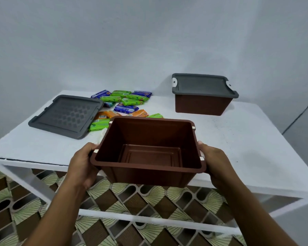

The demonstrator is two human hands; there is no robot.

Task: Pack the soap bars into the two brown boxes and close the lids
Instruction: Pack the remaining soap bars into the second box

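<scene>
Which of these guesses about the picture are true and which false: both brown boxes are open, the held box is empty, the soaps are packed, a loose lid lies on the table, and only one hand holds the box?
1. Both brown plastic boxes are open. False: the far brown plastic box wears a grey lid.
2. The open brown plastic box being held is empty. True.
3. The wrapped soap bars are packed. False: they lie loose on the white table.
4. A loose grey plastic lid lies flat on the table, left of the soaps. True.
5. One hand holds the box. False: the left hand and right hand grip opposite sides.
</scene>
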